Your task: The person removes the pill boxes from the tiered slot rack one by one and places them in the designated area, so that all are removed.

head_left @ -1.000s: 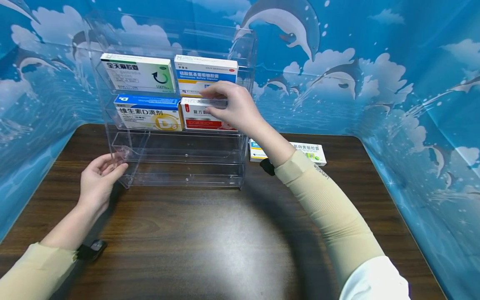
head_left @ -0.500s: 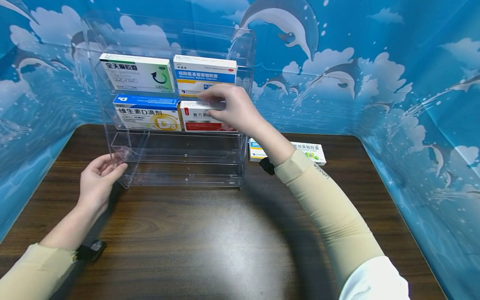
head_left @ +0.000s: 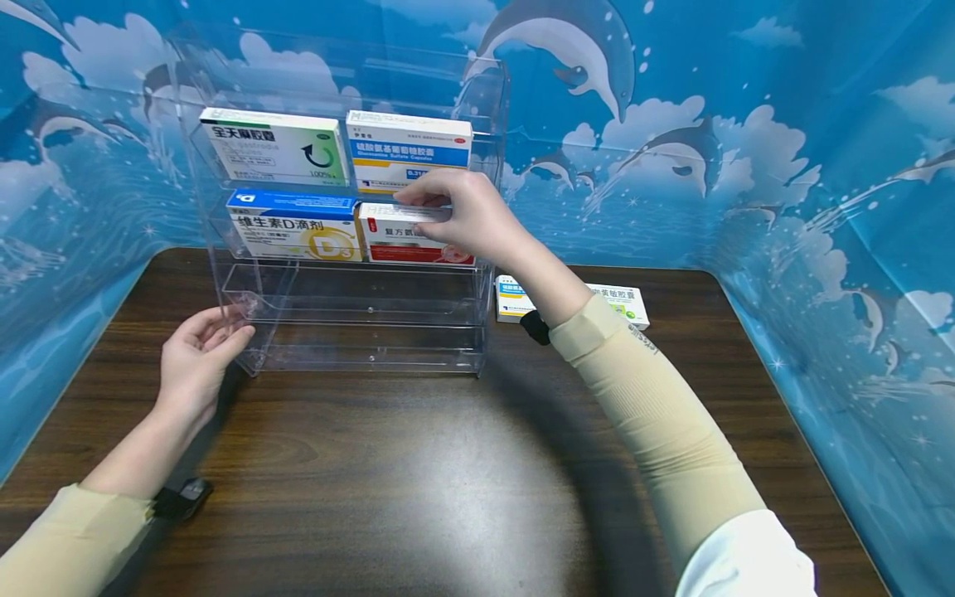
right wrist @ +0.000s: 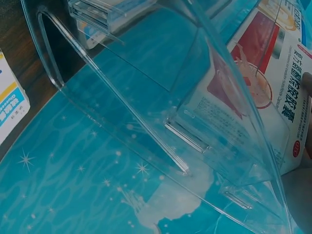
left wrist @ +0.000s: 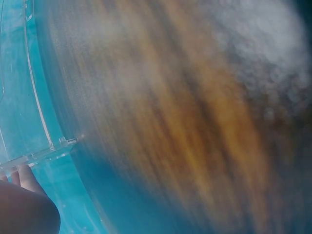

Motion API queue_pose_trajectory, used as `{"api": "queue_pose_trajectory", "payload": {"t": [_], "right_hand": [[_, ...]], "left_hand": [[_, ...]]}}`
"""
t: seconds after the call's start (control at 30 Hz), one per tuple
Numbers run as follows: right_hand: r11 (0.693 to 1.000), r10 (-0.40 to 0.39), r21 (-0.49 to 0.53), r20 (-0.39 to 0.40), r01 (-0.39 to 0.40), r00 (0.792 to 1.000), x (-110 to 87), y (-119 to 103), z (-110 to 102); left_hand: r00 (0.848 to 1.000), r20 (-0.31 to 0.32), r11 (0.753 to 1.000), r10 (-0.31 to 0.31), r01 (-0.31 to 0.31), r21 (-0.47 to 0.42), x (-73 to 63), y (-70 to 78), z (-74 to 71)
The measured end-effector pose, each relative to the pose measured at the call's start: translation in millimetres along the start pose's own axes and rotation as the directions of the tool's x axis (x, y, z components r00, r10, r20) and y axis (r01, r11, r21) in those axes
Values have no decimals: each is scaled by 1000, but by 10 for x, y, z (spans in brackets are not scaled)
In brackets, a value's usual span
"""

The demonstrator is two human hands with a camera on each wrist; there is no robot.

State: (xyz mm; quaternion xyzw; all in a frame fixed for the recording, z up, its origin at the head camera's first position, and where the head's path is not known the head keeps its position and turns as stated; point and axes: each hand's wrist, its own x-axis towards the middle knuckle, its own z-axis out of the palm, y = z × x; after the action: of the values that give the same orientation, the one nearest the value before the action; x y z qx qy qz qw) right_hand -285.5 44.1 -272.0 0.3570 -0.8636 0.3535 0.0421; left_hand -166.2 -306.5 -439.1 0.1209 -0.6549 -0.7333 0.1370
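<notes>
A clear acrylic display rack [head_left: 370, 315] with tiered shelves stands on the dark wooden table. My left hand [head_left: 196, 356] grips its lower left side edge, thumb in front; the left wrist view shows fingertips behind the clear panel. On the second tier, right side, my right hand [head_left: 470, 217] pinches the top of a white and red medicine box [head_left: 391, 240], thumb on its front. This box sits beside the blue and yellow vitamin D box [head_left: 291, 232]. Above are a green and white box [head_left: 276, 153] and a blue and white box [head_left: 410, 149].
Right of the rack, partly behind my right wrist, lie a blue and white box [head_left: 511, 300] and a white and green box [head_left: 625, 303] on the table [head_left: 418, 481]. A blue dolphin-print curtain [head_left: 716, 141] hangs behind and along the sides.
The white and red box has gone down slightly into its tier, with my right hand lowering a little along with it. My left hand stays on the rack's edge.
</notes>
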Motion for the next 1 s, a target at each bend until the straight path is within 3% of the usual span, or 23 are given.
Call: {"api": "queue_pose_trajectory", "payload": {"t": [0.47,0.67,1.0], "right_hand": [[999,-37,-3,-16,37,999,-5,-9,-69],[999,-26,29,-20,26,999,6,-20,-131],[997,-37,68,-44,40,998,27,-37,-210]], "left_hand": [[1000,-4,1000,-6,6,1,-4,-2,5],[1000,-1,999,2,-2,-36,1,0,10],[1000,2,1000,7,-7,-19,0,-1,3]]}}
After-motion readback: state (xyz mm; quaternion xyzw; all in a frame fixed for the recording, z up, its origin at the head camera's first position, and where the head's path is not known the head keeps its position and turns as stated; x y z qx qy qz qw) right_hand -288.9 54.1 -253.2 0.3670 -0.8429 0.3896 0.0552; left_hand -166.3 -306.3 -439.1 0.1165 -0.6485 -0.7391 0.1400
